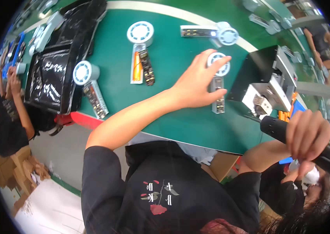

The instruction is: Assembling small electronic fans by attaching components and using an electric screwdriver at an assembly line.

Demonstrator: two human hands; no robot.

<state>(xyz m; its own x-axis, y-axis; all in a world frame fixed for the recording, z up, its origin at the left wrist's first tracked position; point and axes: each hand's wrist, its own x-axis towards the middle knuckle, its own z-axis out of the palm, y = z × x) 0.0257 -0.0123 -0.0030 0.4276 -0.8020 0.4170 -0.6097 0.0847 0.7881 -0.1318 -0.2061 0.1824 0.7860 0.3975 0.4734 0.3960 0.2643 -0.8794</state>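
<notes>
My left hand (200, 82) reaches across the green table and grips a light-blue handheld fan (219, 84). Its fingers curve around the round fan head, while the thumb lies along the handle. That handle is uncovered, with a circuit board inside. On the right, my right hand (308, 134) is wrapped around a black electric screwdriver (276, 128), held at a slant. The screwdriver's tip is close to the metal front of a screw feeder (261, 104) in a black housing; whether they touch, I cannot tell.
More opened fans lie on the table: one with an orange battery (136, 68) and loose board, one lower left (86, 73), one far right (227, 36). Black plastic trays (49, 78) occupy the left edge. Co-workers sit at left (8, 124) and lower right (286, 199).
</notes>
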